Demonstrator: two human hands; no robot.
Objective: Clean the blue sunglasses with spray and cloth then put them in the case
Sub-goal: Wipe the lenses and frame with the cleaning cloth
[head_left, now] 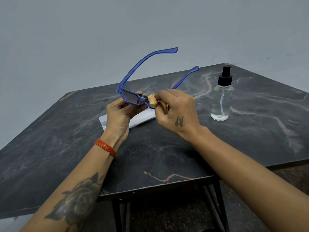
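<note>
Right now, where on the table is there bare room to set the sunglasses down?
Bare table spreads left of the white case, and again between the forearms near the front edge. It is crowded mid-table: left hand and right hand work the sunglasses with the cloth above the case; the spray bottle stands right.

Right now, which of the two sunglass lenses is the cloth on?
The lens by the right hand: the tan cloth covers it. The other lens, by the left hand, is bare and dark.
</note>
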